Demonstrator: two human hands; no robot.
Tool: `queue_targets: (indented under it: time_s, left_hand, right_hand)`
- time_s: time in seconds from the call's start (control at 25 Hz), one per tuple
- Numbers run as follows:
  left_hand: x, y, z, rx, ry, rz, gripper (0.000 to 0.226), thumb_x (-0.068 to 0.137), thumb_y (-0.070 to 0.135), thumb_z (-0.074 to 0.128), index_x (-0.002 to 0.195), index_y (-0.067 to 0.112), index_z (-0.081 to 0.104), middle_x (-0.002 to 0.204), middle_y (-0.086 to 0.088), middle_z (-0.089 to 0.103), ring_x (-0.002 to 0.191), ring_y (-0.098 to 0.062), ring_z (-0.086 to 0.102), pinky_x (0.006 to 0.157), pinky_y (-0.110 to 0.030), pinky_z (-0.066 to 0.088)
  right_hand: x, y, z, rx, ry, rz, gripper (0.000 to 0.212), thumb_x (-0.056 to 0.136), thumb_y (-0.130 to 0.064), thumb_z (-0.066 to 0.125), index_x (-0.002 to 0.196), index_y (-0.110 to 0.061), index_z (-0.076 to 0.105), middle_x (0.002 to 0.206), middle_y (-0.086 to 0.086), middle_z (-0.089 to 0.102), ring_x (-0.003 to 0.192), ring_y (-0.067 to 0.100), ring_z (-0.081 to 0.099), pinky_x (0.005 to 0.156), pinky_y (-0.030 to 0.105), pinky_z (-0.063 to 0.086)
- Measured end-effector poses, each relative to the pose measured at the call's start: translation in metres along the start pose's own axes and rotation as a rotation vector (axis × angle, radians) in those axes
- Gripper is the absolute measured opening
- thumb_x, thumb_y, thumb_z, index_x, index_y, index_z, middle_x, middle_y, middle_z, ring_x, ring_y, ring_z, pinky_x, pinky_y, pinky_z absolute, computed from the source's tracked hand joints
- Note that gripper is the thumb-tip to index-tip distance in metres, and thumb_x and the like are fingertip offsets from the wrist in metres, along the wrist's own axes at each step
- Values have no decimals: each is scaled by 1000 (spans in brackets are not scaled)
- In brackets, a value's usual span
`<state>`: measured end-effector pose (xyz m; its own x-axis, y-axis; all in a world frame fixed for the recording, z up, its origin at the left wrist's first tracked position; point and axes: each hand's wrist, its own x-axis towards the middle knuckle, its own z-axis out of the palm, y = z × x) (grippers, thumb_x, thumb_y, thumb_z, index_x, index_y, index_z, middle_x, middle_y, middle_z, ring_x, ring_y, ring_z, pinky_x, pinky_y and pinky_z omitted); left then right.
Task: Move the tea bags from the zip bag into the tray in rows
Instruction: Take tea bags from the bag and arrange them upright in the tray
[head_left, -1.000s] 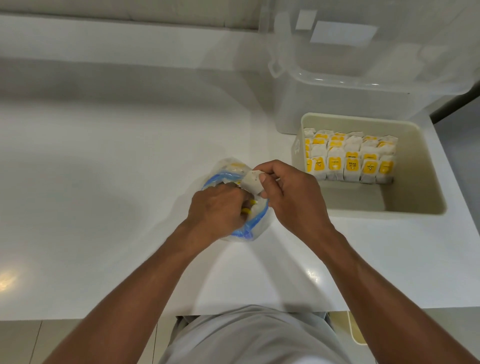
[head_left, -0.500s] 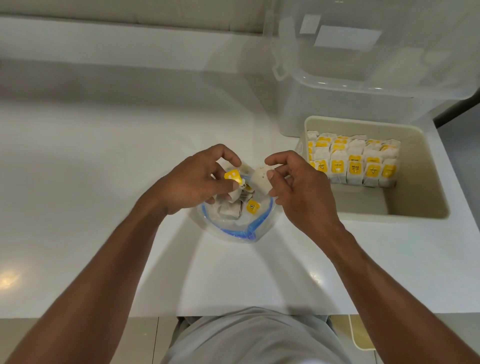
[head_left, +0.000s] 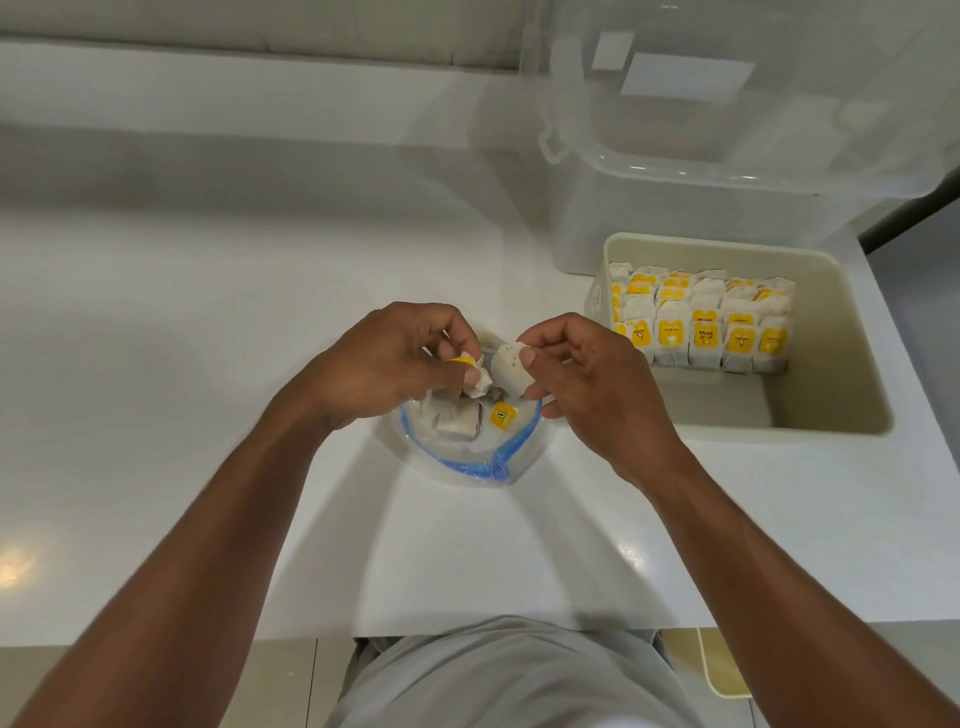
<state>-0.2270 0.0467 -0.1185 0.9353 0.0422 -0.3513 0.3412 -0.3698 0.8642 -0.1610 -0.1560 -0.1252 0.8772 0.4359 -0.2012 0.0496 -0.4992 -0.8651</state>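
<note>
The clear zip bag (head_left: 485, 457) with a blue seal lies open on the white counter, with a few tea bags and a yellow tag (head_left: 503, 415) inside. Above its mouth, my left hand (head_left: 387, 369) pinches a tea bag with a yellow tag (head_left: 462, 361). My right hand (head_left: 587, 376) pinches a white tea bag (head_left: 508, 366) between thumb and fingers. The beige tray (head_left: 836, 364) stands to the right, with rows of yellow-tagged tea bags (head_left: 701, 322) filling its far half; its near half is bare.
A large clear plastic storage box (head_left: 727, 156) with a latch stands behind the tray. The white counter (head_left: 182, 338) stretches out to the left. The counter's front edge runs just before my body, and a wall ledge runs along the back.
My left hand came out of the zip bag holding a yellow-tagged tea bag and lifted it beside the right hand's tea bag. The right hand stayed over the bag's mouth.
</note>
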Motion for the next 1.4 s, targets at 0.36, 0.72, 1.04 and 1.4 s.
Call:
queue_targets:
  time_s: [0.36,0.72,1.04,1.4]
  left_hand:
    - [4,5,-1,121,230,139,18,85,38,77,75,28,65,74,11,68,70,-4,61,69,-24,48]
    - [8,-2,-7,-5,276,65,10,91,32,71,86,27,76,87,9,76,85,-12,72,85,-40,57]
    - [-4,12,-4,-105,85,14,16,94,28,66,89,14,71,74,4,73,65,-5,66,53,-9,43]
    - [1,20,0,30,48,99,12,93,30,68,83,25,73,80,5,74,69,-6,66,66,-20,48]
  right_hand:
    - [1,-3,-2,175,-75,105,12,91,-19,67,101,-21,72,76,-5,72,64,7,66,55,20,50]
    - [-5,-17,-8,174,-267,98,6,88,-18,70,93,-21,73,74,-1,71,65,11,65,57,22,51]
    - [6,-8,-3,-92,-64,-82,4,85,-30,73,89,-31,75,83,-14,68,72,5,62,70,30,54]
    - [-6,-6,-28,-45,-1,-32,3,85,-29,73,86,-30,75,77,-15,65,64,1,53,64,22,40]
